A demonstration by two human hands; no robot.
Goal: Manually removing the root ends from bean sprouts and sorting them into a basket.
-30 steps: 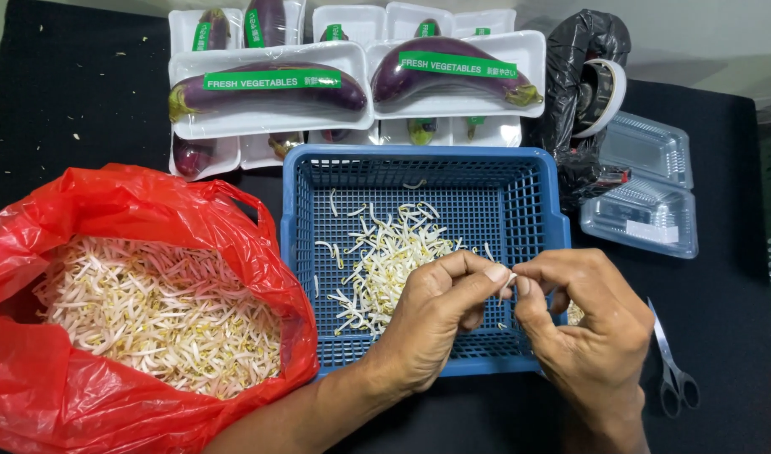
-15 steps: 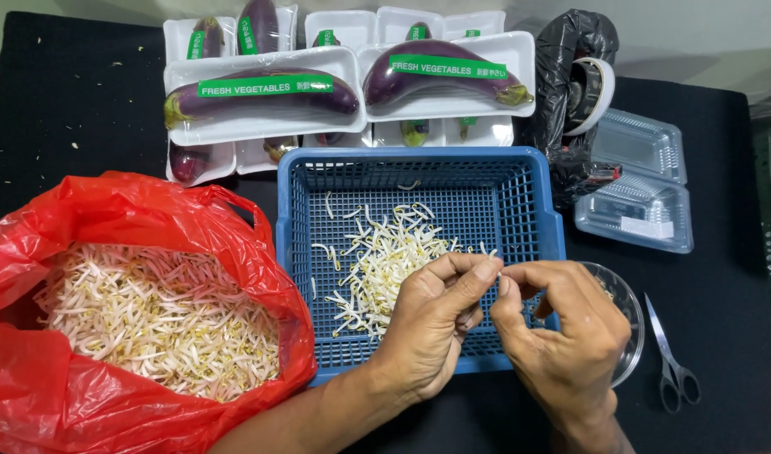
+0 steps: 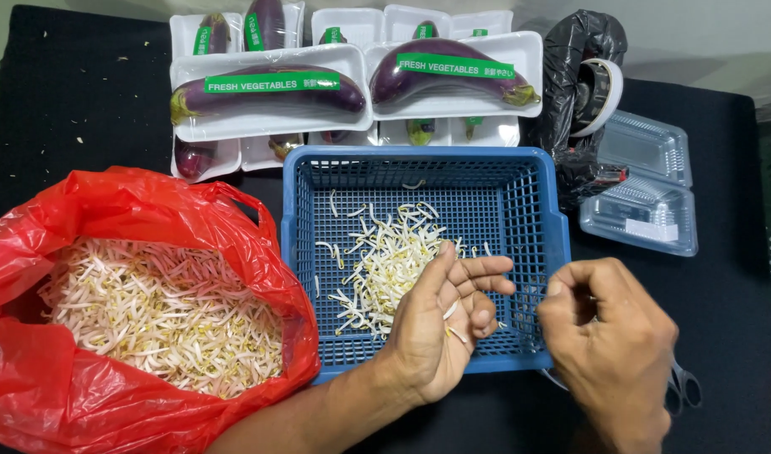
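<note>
Fingers [image 3: 478, 290] of left hand [image 3: 440, 336] half curled, pinching a few sprouts [image 3: 454, 324], over near right of blue basket [image 3: 553, 244]. Right hand [image 3: 608, 336] just right of basket, fingers curled together; contents hidden. Sprout pile [image 3: 385, 265] just left of left hand, nearer it, running near-left to far-right. One red bag [image 3: 142, 210] of sprouts, left. Two clear boxes [image 3: 646, 185], far right.
</note>
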